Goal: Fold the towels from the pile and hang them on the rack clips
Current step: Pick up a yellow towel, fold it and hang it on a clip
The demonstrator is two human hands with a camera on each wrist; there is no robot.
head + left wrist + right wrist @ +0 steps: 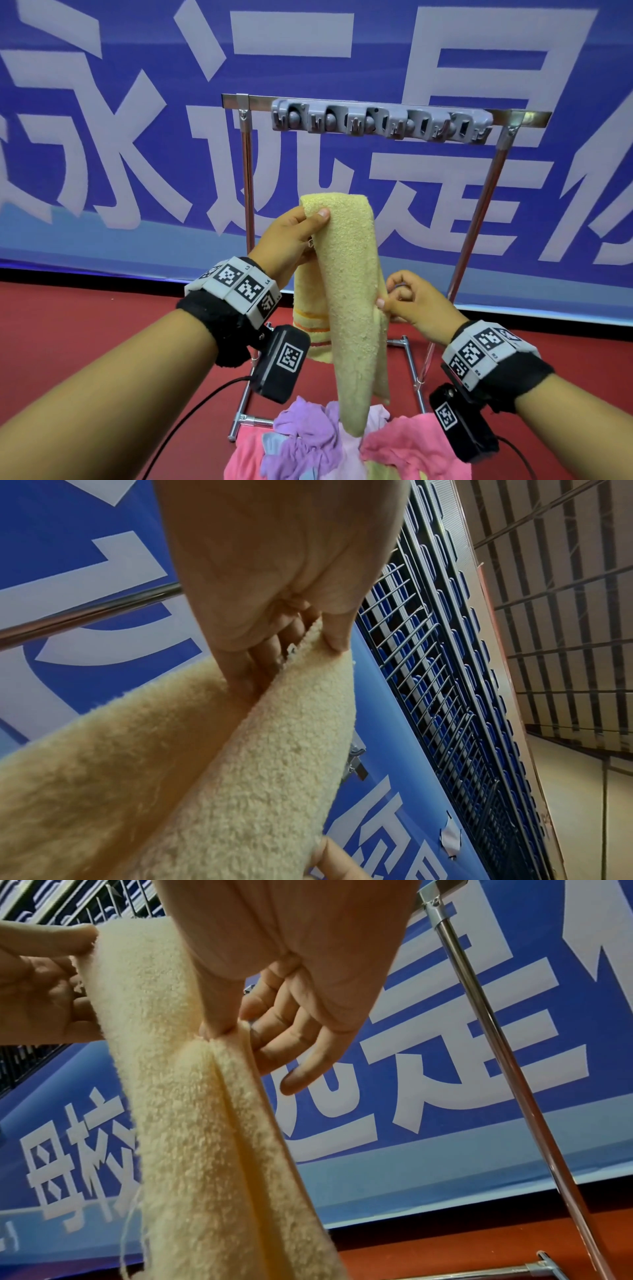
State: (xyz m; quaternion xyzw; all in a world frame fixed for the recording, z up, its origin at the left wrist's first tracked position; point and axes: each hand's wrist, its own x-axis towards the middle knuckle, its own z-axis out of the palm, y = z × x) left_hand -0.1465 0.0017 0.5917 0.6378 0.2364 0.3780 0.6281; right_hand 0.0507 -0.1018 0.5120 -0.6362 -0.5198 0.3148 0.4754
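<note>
Big blue banner (pixel 102 144) is filling the whole background, with huge white Chinese characters on it. I can make out 永远是 across the head view, and the rest is getting cut off at the edges. The wrist bands (pixel 239 286) are showing black-and-white square code tags, with tiny labels too small to read.

Going left to right: the left hand (pixel 291 240) is holding the yellow towel (pixel 346 298) up by its folded top, thumb pressing on the front and fingers (pixel 274 645) curling behind it, so it's grasping the towel. The towel is hanging down in a long folded strip in front of the rack (pixel 246 192), below the clips, not touching them. An orange stripe is showing on the layer behind. The right hand (pixel 414 301) is sitting lower and pinching the towel's right edge between thumb and forefinger, the other fingers (pixel 308 1047) loosely curling beside it.

Up top, the grey clip bar (pixel 380 123) is sitting on the rack's cross rail with nothing hanging in it. The towel is blocking part of the rack's middle and base. Below it, the pile (pixel 308 442) of purple, pink and light blue towels is lying on the red floor (pixel 85 325), the yellow strip's bottom end dangling right over it. Black cables are trailing off both wrist cameras.
</note>
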